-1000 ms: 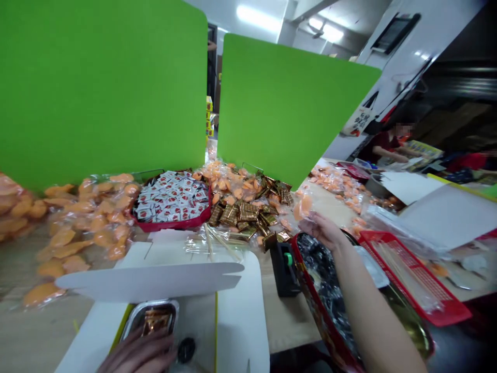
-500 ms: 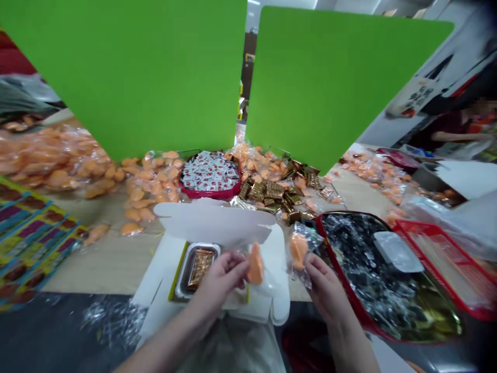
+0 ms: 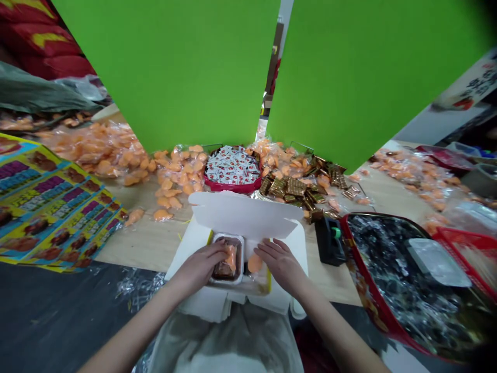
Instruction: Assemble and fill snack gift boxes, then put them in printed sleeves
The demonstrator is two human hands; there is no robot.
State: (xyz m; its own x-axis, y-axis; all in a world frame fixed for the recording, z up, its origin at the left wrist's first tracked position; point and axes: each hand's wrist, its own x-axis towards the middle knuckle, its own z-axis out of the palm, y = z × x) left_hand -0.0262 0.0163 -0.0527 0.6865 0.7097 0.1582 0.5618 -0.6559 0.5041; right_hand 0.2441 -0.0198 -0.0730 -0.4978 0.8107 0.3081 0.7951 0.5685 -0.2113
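An open white box [image 3: 240, 212] lies before me, holding a foil tray [image 3: 241, 259] with a brown item inside. My left hand [image 3: 204, 261] is over the tray, its fingers closed on an orange packet [image 3: 231, 257]. In the box's right compartment lies another orange packet [image 3: 255, 263]. My right hand [image 3: 280, 261] rests at that compartment, its fingers stretched out beside the packet's upper right edge.
Behind the box stand a red bowl of white sachets [image 3: 233, 167], brown-gold packets [image 3: 293, 187] and heaps of orange packets [image 3: 174, 178]. Right are a black device [image 3: 329, 241] and a red-rimmed tray [image 3: 388, 269]. Printed yellow cartons [image 3: 58, 212] lie left; green panels [image 3: 186, 67] stand behind.
Both hands have moved inward over the box with the orange packets, one now over the foil tray and one in the right compartment. My right hand has let go of its packet. The view has shifted.
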